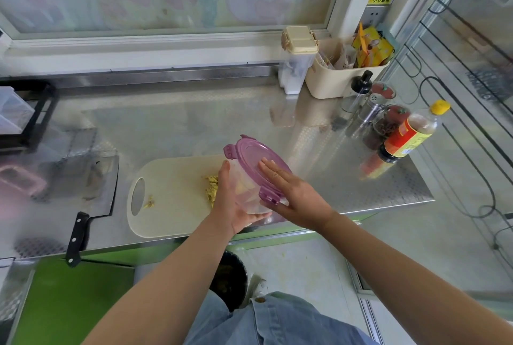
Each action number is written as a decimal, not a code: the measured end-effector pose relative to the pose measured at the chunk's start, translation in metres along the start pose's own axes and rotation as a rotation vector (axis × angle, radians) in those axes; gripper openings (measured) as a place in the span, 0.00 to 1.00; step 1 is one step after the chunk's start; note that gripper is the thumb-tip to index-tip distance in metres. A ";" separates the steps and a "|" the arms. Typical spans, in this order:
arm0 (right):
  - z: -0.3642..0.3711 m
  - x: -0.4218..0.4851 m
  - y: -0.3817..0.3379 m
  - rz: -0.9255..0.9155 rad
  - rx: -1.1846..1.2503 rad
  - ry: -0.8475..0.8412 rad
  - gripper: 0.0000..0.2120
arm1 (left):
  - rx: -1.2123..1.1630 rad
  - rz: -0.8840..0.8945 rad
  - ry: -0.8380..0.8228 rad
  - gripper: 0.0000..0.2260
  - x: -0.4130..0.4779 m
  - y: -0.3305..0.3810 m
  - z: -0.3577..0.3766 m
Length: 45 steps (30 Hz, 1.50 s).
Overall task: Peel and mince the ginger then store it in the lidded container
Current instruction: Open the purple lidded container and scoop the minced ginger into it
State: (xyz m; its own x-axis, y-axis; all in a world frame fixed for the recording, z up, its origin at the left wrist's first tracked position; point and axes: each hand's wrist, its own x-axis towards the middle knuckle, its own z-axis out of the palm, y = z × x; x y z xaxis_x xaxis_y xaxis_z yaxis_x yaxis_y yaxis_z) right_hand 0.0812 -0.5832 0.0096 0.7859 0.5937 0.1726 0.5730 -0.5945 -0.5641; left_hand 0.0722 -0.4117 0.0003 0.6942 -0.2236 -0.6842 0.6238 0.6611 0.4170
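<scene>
Over the cutting board [172,205], your left hand [231,205] grips the clear container [247,196] while your right hand [288,189] lays flat fingers [270,171] on its purple lid [255,155], apparently the storing step, with the latches [268,200] needing to be snapped down next.

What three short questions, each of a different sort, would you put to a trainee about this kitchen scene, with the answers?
1. True or false: the right hand lies flat on the purple lid.
2. Where is the cleaver? A) on the counter, left of the cutting board; B) on that board; C) under the lid.
3. Fill in: the left hand holds the clear ____.

Key: 1 true; 2 A; 3 container.
</scene>
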 end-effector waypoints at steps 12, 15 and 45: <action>-0.034 0.007 -0.001 0.715 0.798 0.731 0.20 | -0.033 0.016 0.029 0.31 -0.008 0.011 -0.017; -0.035 -0.004 0.032 1.104 0.966 1.002 0.21 | -0.041 0.051 0.017 0.29 -0.010 0.013 -0.018; 0.014 0.005 -0.008 0.961 1.327 -0.092 0.22 | 0.017 0.126 -0.028 0.31 -0.030 -0.002 -0.048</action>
State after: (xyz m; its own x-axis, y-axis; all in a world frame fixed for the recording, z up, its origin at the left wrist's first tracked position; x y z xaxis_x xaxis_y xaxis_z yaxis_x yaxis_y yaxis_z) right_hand 0.0769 -0.5678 0.0040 0.6707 0.3605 -0.6482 -0.7151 0.0821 -0.6942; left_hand 0.0329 -0.3723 -0.0083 0.7771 -0.1594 -0.6089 0.5369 0.6727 0.5091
